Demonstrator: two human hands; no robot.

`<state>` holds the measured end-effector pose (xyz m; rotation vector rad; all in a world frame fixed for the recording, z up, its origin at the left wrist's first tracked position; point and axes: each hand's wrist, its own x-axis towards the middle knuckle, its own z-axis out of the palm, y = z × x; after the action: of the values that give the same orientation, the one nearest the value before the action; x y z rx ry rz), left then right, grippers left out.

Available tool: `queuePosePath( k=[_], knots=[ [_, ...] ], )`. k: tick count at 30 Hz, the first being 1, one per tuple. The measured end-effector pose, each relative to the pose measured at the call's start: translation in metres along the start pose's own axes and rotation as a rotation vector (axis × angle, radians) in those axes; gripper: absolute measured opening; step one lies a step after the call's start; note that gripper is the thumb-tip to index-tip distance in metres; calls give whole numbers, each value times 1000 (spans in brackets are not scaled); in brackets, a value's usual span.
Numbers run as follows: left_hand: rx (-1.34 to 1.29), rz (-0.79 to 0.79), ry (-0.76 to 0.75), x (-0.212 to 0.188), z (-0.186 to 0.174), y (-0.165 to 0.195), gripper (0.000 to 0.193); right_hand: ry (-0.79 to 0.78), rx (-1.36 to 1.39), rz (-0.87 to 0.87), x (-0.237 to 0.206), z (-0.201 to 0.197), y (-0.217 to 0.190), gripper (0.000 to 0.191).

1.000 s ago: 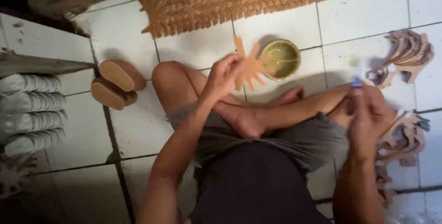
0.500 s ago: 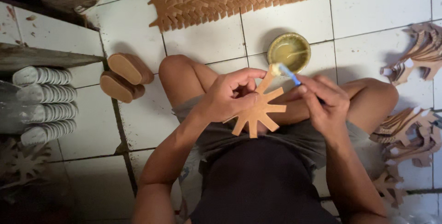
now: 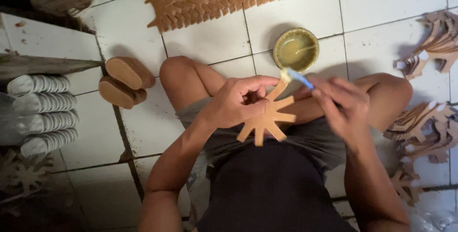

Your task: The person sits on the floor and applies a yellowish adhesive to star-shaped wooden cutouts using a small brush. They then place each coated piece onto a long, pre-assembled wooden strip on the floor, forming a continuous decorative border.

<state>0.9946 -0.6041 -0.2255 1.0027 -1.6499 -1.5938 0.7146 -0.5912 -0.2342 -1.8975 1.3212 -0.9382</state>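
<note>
I see the star-shaped wooden piece (image 3: 266, 117) over my lap, pinched in my left hand (image 3: 238, 103). My right hand (image 3: 341, 105) is closed around a blue brush (image 3: 298, 77), touching its far arm. Glue bowl (image 3: 296, 49) sits just beyond on the tiled floor (image 3: 381, 3); cutout stacks (image 3: 424, 127) lie right, sandals (image 3: 125, 81) left.

I see a person from above, through the head camera. Both forearms are bare, with no sleeves, watch or rings that I can make out on the left hand (image 3: 238, 105) or right hand (image 3: 341, 105). Just below the hands, a dark sleeveless top covers the torso. Grey shorts sit beneath the hands. Knees and legs are bare.
</note>
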Motion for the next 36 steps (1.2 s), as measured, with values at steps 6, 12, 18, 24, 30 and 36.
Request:
queuePosePath(
  k=[6,12,18,24,30,36],
  knots=[
    [-470,14,100,-17,-22,-22,39,-12,-291,164,27,14,66,20],
    [-563,-35,172,-25,-10,-60,12,-87,-527,-64,57,67,143,21],
    [-697,-179,365,-27,-5,-67,47,-297,-829,102,27,54,197,19],
    [-900,-96,414,-21,-13,-75,30,-61,-905,-42,-40,-74,229,30],
    [-592,-138,249,7,13,-61,38,648,270,535,-69,-108,163,25],
    [-554,-27,93,12,23,-27,39,320,232,52,-40,-31,53,15]
  ],
)
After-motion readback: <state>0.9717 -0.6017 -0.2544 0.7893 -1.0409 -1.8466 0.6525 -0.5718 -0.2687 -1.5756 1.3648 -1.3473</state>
